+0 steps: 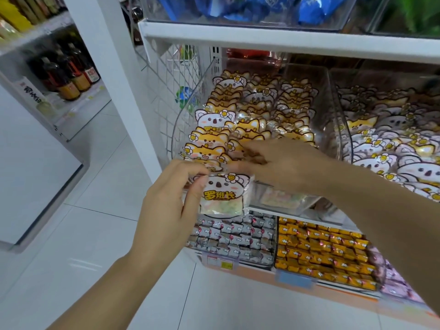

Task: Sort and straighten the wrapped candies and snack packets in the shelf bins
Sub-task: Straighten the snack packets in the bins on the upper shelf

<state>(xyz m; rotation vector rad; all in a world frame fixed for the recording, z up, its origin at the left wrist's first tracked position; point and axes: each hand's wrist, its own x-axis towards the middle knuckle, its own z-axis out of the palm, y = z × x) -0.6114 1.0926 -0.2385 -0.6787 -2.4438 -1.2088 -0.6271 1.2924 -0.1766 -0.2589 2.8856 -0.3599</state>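
Note:
My left hand [171, 201] pinches a white koala-shaped snack packet [223, 196] by its left edge, holding it upright just in front of the clear left bin [183, 120]. That bin holds rows of orange fox-shaped packets [207, 141] with a few white koala ones among them. My right hand [278, 163] reaches into the bin's front rows, fingers curled on a fox packet [238, 148]; whether it grips it is unclear. A second clear bin [342, 129] to the right is filled with mixed koala and fox packets [404, 144].
The shelf below carries a bin of silver wrapped candies [233, 236] and one of orange wrapped candies [326, 253], with price tags [219, 260] on the front. Blue bags [309, 8] sit on the shelf above. A bottle shelf [66, 77] stands left across a tiled aisle.

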